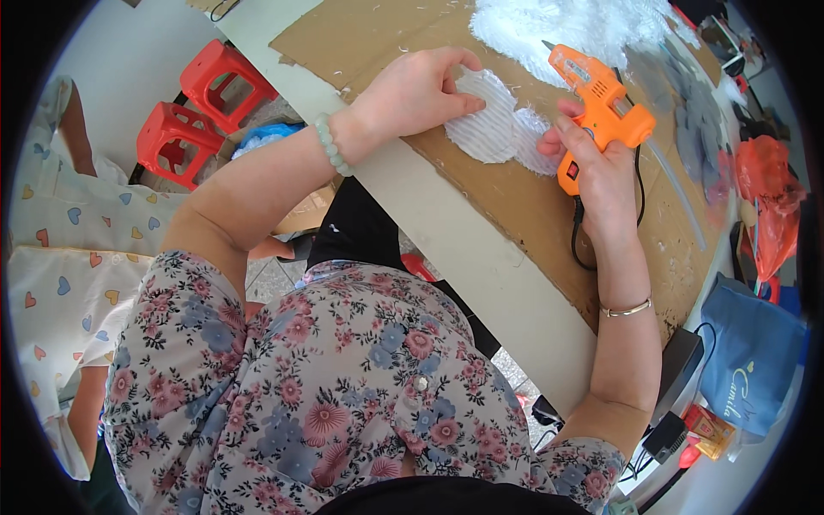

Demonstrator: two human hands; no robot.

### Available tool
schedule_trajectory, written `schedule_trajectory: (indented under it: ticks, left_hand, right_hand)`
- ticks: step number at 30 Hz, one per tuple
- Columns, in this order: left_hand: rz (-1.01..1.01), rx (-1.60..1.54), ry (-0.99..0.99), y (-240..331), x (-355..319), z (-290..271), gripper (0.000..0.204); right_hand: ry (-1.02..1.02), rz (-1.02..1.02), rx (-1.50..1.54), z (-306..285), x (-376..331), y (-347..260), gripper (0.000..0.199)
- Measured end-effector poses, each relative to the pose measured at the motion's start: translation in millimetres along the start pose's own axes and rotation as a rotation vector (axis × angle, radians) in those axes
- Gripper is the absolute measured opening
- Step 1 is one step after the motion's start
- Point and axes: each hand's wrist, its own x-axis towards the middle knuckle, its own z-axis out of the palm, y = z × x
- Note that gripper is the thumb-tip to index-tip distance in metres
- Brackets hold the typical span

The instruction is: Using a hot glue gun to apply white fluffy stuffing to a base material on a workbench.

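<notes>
My left hand (412, 96) pinches the upper left edge of a white ribbed piece (481, 118) with a rounded, notched outline, between thumb and fingers. An orange hot glue gun (598, 86) is gripped in my right hand (598, 172). Its nozzle points up and to the left, and a clear glue stick (678, 189) sticks out at its back. Some right fingertips are near the white piece's right edge; I cannot tell whether they touch it. A black cord (577, 236) hangs from the handle.
Brown cardboard (549, 236) covers much of the white table (481, 240). White fluffy material (536, 34) is heaped at the far side. Red stools (178, 142) stand at left, beside another person in a heart-patterned garment (77, 223). A red plastic bag (766, 193) and blue bag (751, 352) are at right.
</notes>
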Motion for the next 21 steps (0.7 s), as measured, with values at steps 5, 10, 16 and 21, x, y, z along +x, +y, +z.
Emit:
schedule_trajectory:
  ticks: [5,10,16,21]
  left_hand:
    - [0.02,0.036,0.062,-1.0,3.8,0.2,0.038]
    - [0.054,0.013,0.062,5.8,8.4,-1.3,0.028]
    - [0.106,0.156,0.07,-4.0,8.8,5.1,0.026]
    - [0.208,0.333,0.047,5.7,4.4,2.6,0.025]
  right_hand:
    - [-0.008,-0.005,0.007,-0.2,0.1,1.7,0.029]
    - [-0.013,0.001,-0.001,-1.5,0.1,2.7,0.029]
    - [-0.024,-0.003,0.011,-1.8,-0.1,1.4,0.03]
    - [-0.028,-0.019,-0.017,-3.8,0.8,2.8,0.032]
